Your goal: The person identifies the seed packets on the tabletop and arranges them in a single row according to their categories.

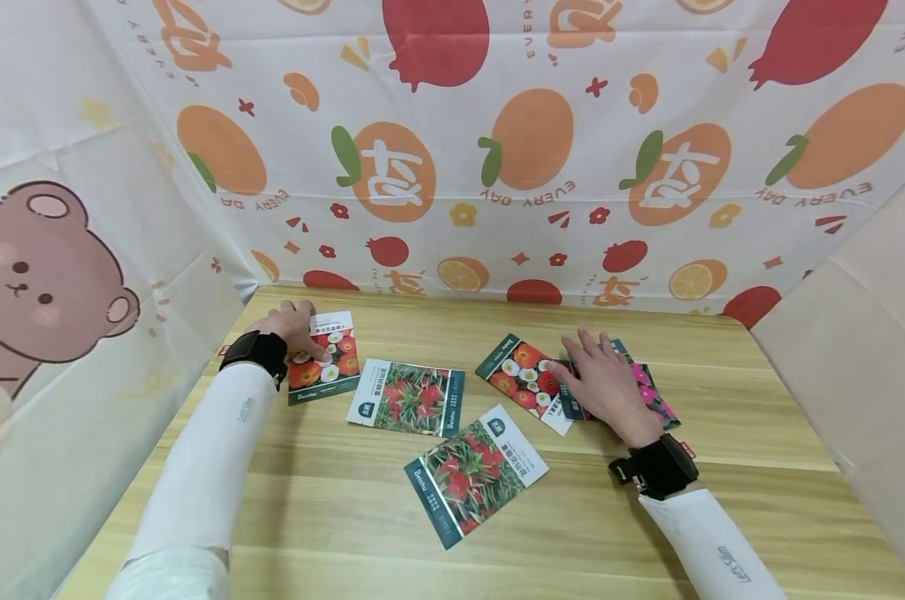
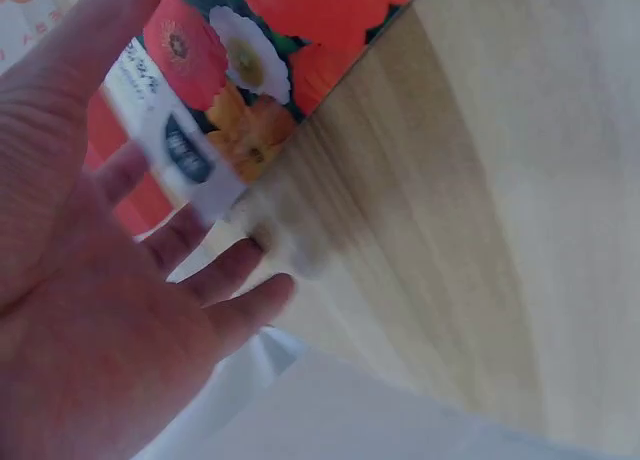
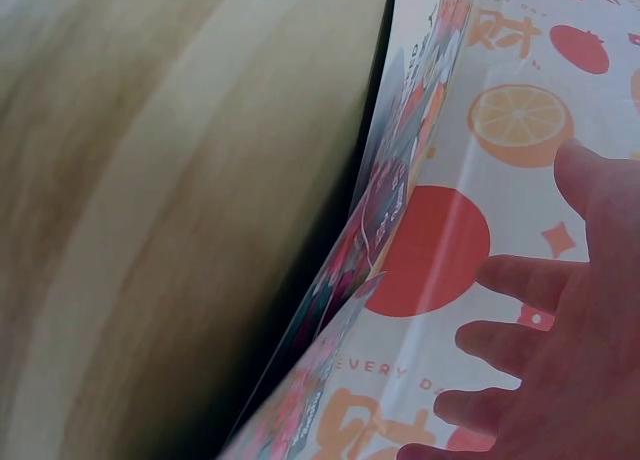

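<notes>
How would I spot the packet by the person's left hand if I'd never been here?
Find the wooden table, then its far left corner, where the left hand touches a packet. It shows red, orange and white flowers. Unlike the similar packet near the right hand, its dark green end faces the person.

Head view down over flower packets [image 1: 477,472]

Right hand [image 3: 565,350] spread, packets [image 3: 400,120] nearly edge-on

Its 5 fingers [image 3: 505,350] fan apart in front of fruit-print cloth [image 3: 515,200], 1 printed orange slice [image 3: 520,125] near the topmost tip. Flower-print packets overlap in a slanting line; wooden table [image 3: 170,210] fills the left.
</notes>
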The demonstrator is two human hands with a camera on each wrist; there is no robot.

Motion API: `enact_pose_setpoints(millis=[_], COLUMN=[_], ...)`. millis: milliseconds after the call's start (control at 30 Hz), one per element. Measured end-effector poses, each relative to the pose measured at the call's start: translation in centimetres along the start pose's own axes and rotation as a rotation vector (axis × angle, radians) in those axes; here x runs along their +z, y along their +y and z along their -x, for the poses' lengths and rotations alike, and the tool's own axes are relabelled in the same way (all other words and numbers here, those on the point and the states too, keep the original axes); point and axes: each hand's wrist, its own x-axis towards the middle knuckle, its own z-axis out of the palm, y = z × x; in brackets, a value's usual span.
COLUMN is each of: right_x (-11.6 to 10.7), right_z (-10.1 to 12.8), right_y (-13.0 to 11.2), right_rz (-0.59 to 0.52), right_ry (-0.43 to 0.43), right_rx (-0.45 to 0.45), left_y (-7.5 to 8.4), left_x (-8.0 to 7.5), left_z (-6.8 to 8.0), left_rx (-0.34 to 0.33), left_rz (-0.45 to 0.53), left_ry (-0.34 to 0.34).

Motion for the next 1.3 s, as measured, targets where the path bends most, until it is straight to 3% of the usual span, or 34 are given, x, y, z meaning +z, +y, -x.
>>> enact_pose_setpoints(millis=[167,300,400,700,800,900,1167,1300], right_x=[0.0,0.0,-0.2,-0.4,-0.1,0.0,0.5,0.5], right_z=[0.1,0.2,0.3,1.1,1.2,1.2,0.5,0.2], right_y=[-0.3,-0.9,-1.7,-3.8,-4.9,-6.2,-9.7,-11.3], right_rz=[-0.027,-0.03,-0.02,-0.048,-0.095,-0.182,-0.428,-0.58], right_ry=[0.009,0.021,0.023,0.069,0.098,0.137,0.221,0.229], right_rx=[-0.002,-0.019,-0.047,-0.116,-0.153,-0.178,-0.232,-0.231], left_y=[-2.4,-3.6,-4.1,-3.6,-2.5,-0.1,6.6,9.2], left_x=[0.5,0.3,-0.4,-4.6,-5.2,-5.1,-2.3,-1.0], left_z=[-1.1,-0.7,0.5,3.7,5.0,5.8,7.1,7.2], left_rx=[0.143,0.241,0.251,0.214,0.202,0.211,0.333,0.384], left_rz=[0.174,0.411,0.563,0.788,0.801,0.805,0.873,0.847], left_ry=[0.142,0.196,0.183,0.271,0.307,0.305,0.23,0.22])
